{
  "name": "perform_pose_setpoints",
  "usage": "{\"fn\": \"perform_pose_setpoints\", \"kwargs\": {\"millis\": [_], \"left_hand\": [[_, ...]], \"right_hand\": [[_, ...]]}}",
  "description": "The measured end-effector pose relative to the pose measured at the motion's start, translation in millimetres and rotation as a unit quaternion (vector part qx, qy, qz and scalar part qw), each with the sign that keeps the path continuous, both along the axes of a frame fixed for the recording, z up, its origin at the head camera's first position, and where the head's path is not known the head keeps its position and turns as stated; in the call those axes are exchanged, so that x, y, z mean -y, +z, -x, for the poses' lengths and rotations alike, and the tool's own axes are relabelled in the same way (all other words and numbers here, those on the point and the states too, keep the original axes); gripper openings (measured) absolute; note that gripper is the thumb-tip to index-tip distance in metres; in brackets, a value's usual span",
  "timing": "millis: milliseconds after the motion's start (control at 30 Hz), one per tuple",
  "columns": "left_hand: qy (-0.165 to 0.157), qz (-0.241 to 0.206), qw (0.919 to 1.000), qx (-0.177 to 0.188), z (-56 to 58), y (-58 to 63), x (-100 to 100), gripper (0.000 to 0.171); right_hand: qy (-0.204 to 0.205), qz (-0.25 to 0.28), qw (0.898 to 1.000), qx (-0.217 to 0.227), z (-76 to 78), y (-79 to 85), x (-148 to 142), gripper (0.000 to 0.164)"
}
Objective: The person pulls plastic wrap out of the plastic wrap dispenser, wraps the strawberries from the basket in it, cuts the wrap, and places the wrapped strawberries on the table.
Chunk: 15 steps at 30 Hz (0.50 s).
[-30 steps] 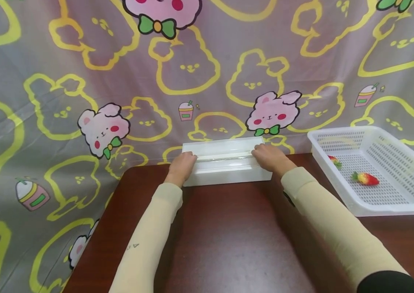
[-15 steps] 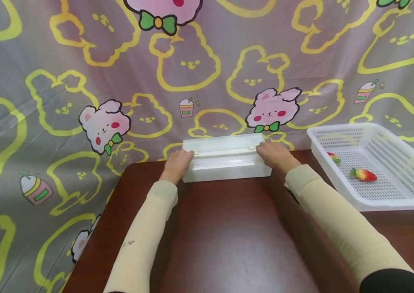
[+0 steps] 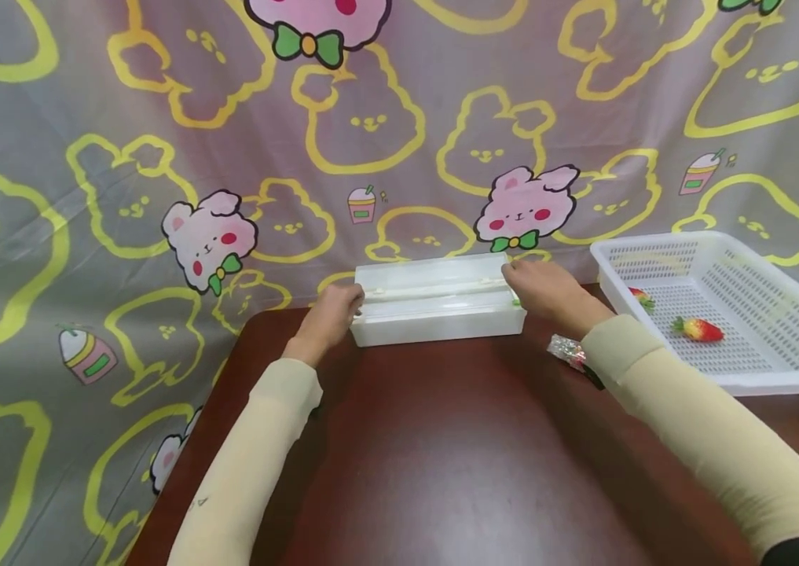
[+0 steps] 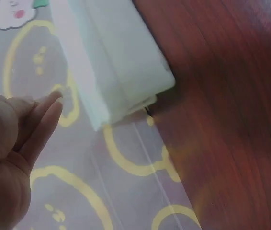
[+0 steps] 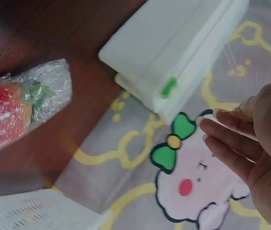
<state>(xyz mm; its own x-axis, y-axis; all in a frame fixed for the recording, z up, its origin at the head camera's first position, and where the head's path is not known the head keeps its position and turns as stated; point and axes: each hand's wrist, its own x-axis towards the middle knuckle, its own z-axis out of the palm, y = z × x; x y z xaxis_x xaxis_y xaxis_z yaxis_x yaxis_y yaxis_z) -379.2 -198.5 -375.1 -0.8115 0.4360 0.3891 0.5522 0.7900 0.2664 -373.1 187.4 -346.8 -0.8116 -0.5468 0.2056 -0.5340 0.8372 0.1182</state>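
Note:
A long white cling film dispenser (image 3: 441,326) stands at the back of the table, its lid (image 3: 434,271) tilted up against the curtain. Off its left end, my left hand (image 3: 328,318) has thumb and fingertips pressed together; the left wrist view shows them a little apart from the box (image 4: 130,52). My right hand (image 3: 547,295) is at the opposite end, pinching clear cling film (image 5: 238,72) that shows as fine stretched creases by the fingertips. Film at the left fingertips is hardly visible. A green tab (image 5: 169,87) sits on the dispenser's right end.
On the table right of the dispenser lies a strawberry wrapped in film (image 5: 20,108), partly behind my right wrist in the head view. Farther right stands a white perforated basket (image 3: 760,384) holding a strawberry (image 3: 699,328) and another strawberry (image 3: 642,299). A patterned curtain (image 3: 371,118) hangs behind.
Both hands have spread outward from the dispenser's ends, the right one also rising slightly. The wrapped strawberry has come into view beside the right wrist. The dispenser stays in place.

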Motion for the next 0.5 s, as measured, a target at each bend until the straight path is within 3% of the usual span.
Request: {"fn": "perform_pose_setpoints", "kwargs": {"millis": [67,167,233,300,433,500], "left_hand": [[-0.013,-0.038,0.9992,0.002,-6.8,4.8,2,0.022],[-0.02,-0.058,0.9979,-0.018,-18.2,13.3,5,0.018],[-0.022,-0.069,0.9967,-0.035,-26.4,19.2,7,0.016],[-0.023,-0.078,0.9956,-0.048,-34.0,24.0,8,0.012],[-0.018,-0.098,0.993,-0.063,-48.7,32.3,11,0.008],[-0.014,-0.113,0.9914,-0.066,-56.4,35.6,11,0.009]], "right_hand": [[-0.002,0.016,1.0,0.014,-7.7,6.4,-2,0.008],[-0.012,0.084,0.995,0.058,-16.9,12.3,-6,0.004],[-0.004,0.144,0.986,0.085,-22.5,13.3,-9,0.012],[0.013,0.217,0.97,0.104,-28.6,12.4,-11,0.016],[0.058,0.302,0.948,0.083,-41.7,9.9,-16,0.013],[0.068,0.313,0.946,0.051,-47.8,10.4,-18,0.012]]}}
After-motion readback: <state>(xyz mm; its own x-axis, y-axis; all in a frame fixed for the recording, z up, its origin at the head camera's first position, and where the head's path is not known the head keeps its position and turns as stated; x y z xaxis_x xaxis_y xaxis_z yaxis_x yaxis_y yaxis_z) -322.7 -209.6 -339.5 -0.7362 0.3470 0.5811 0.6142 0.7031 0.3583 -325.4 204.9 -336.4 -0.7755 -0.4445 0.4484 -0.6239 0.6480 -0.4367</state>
